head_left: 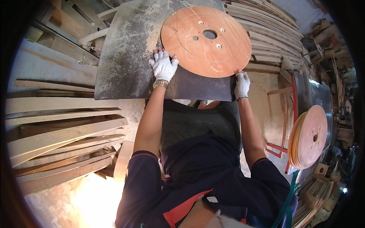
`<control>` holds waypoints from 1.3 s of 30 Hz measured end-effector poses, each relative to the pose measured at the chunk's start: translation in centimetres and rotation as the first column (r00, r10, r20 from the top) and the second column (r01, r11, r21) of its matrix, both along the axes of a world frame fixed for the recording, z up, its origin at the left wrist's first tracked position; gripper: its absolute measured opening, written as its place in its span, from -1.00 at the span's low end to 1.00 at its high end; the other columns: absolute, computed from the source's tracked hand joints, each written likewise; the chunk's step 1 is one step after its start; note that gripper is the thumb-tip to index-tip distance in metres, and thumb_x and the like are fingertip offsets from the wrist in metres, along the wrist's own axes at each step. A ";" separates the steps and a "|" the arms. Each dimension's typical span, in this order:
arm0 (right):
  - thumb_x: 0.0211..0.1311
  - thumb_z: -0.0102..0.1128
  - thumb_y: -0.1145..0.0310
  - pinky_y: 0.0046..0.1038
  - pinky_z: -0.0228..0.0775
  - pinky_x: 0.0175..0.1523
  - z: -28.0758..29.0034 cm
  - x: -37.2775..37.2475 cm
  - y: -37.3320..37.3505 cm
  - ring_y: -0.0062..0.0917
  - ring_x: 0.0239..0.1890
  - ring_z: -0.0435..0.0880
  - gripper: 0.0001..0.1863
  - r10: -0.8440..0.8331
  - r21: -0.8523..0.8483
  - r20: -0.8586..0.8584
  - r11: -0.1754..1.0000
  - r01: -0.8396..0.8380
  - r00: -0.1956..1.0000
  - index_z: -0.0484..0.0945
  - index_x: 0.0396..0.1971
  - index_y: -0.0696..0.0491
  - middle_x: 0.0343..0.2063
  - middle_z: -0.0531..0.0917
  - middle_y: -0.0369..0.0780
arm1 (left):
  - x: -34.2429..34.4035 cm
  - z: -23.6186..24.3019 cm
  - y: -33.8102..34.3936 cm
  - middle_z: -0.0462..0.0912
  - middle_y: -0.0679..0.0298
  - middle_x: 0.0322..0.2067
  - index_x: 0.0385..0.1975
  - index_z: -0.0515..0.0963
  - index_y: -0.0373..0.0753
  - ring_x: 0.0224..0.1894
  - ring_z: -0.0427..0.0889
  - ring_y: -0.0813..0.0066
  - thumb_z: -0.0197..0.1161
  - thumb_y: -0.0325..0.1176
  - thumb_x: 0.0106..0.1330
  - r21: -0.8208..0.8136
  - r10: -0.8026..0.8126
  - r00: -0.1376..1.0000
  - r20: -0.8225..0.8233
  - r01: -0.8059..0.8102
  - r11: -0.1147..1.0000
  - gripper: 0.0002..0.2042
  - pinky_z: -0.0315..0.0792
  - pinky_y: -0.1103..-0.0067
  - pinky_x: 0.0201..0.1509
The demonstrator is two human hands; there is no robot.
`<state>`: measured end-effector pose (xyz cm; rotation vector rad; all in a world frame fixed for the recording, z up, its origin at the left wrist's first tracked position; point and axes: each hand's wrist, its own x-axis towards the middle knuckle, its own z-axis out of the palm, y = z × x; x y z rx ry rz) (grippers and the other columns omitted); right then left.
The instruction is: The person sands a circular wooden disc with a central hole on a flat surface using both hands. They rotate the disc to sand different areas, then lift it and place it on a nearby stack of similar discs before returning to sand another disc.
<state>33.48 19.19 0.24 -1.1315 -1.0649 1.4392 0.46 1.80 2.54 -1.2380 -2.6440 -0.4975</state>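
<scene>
A round plywood disc [190, 43] with a center hole and several smaller holes lies on a dark, dusty board [125, 57]. My left hand [163, 65], in a white fingerless glove, lies with fingers spread on the board beside the disc's lower left edge. My gloved right hand [242, 84] is at the disc's lower right edge, fingertips curled against it in a grip. A watch is on my left wrist.
Stacked timber strips [64, 114] fill the left side; long boards [262, 26] lie behind the disc. At the right, several plywood discs [308, 136] lean stacked against a dark surface with a red edge [293, 91]. More wood offcuts crowd the far right.
</scene>
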 end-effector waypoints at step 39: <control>0.39 0.36 0.41 -0.60 0.23 -0.21 -0.1 0.7 -0.1 -0.75 -0.38 0.38 -0.87 0.020 -0.026 0.007 0.999 -0.020 1.000 0.59 -0.36 0.05 -0.43 0.54 -0.46 | 0.4 -0.1 0.2 0.46 -0.10 0.42 0.26 0.55 -0.37 0.52 0.29 -0.16 0.15 0.18 0.40 0.024 0.018 1.000 -0.019 -0.017 1.000 -0.30 -0.07 -0.27 0.54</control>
